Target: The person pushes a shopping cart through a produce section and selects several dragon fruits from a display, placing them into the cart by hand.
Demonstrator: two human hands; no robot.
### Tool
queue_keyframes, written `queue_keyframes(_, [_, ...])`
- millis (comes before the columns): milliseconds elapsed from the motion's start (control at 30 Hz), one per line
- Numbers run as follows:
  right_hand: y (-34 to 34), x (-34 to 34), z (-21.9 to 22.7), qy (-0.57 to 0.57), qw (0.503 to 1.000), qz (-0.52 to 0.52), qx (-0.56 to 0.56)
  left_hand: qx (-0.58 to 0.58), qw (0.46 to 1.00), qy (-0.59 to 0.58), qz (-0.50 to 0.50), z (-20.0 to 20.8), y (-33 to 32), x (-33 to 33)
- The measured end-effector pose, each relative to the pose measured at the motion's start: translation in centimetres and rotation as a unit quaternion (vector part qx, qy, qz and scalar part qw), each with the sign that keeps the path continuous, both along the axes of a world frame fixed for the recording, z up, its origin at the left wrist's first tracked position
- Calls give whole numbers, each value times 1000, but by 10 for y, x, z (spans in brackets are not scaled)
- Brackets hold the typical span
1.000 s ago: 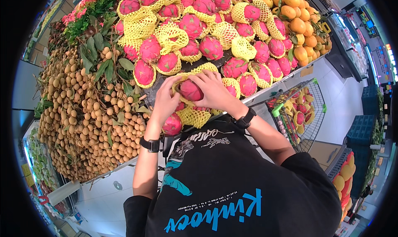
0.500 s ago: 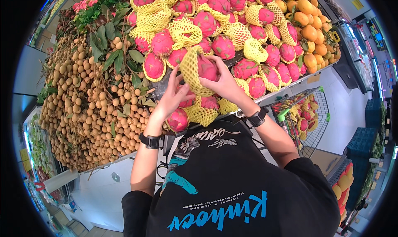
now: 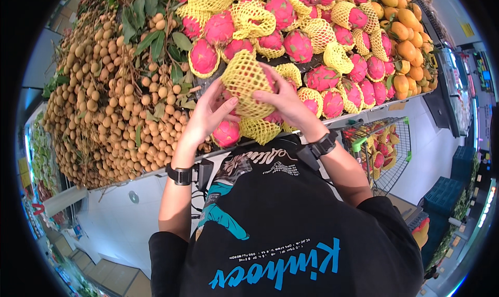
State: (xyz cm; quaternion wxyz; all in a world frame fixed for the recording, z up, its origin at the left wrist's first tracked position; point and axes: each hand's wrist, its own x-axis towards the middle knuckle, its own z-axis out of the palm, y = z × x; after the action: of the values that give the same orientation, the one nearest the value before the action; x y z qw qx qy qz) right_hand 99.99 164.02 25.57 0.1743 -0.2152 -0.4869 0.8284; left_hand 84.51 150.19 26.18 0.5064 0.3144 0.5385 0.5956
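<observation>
Mostly hidden inside a yellow foam net sleeve [image 3: 243, 85]: a pink dragon fruit [image 3: 271, 82], only a sliver of pink skin showing at the sleeve's right edge, under the fingers. Hard to tell how far into the sleeve. Held up between both hands, just above the front edge of the counter [image 3: 364, 111]. Left hand [image 3: 208, 115] half open, fingers spread, fingertips pressed against the sleeve's lower left side. Right hand [image 3: 280, 100] curled round the sleeve's right side, thumb and fingers gripping net and fruit together. Directly below the hands, another bare dragon fruit [image 3: 226, 133] and an empty net [image 3: 260, 129], partly covered by the wrists. Beyond the hands, a heap of netted dragon fruit [image 3: 291, 42]. Left of the left hand, a mound of longans [image 3: 104, 104] with leaves. Far right past the right hand, mangoes [image 3: 405, 42], cut off by the fisheye rim. Below the right forearm, a wire shopping cart [image 3: 387, 151], partly blocked by the arm.
</observation>
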Motion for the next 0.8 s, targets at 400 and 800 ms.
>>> queue_keyframes(400, [54, 163, -72, -99, 959, -261, -38, -112, 927, 359, 5, -59, -49, -51])
queue_keyframes(800, [38, 156, -53, -80, 955, -283, -32, -53, 726, 636, -257, -79, 50, -31])
